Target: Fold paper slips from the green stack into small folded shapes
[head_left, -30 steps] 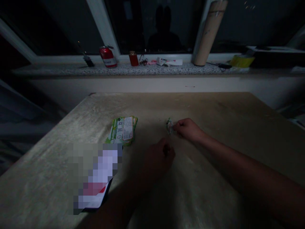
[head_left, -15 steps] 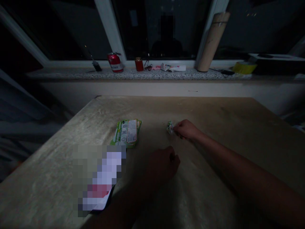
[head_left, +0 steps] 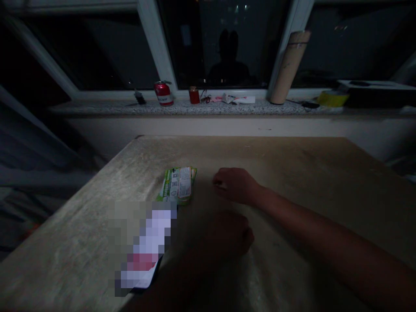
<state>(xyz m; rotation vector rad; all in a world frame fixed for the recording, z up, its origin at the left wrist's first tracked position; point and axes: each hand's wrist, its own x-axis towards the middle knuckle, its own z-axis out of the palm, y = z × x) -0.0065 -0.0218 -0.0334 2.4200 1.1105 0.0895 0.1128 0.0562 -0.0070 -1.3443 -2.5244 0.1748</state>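
My right hand [head_left: 236, 185] rests on the wooden table [head_left: 302, 173] with its fingers curled, just right of a green and white packet [head_left: 178, 183]. A pale scrap of a small wrapper [head_left: 221, 186] shows at its fingertips. My left hand [head_left: 231, 236] lies nearer to me in deep shadow, closed in a fist; whatever is inside it is hidden. Both forearms stretch across the table from the lower edge of the view.
A flat blurred-out item [head_left: 143, 245] lies by the table's near left edge. On the window sill [head_left: 97, 107] stand a red can [head_left: 163, 93], a small red container [head_left: 194, 95], scattered small things and a cardboard tube [head_left: 287, 67]. A yellow object [head_left: 331, 98] sits far right.
My right hand has slid left toward the green packet, and the small wrapper it pinched is now mostly covered by its fingers. My left fist has drawn slightly nearer. The view has tilted up.
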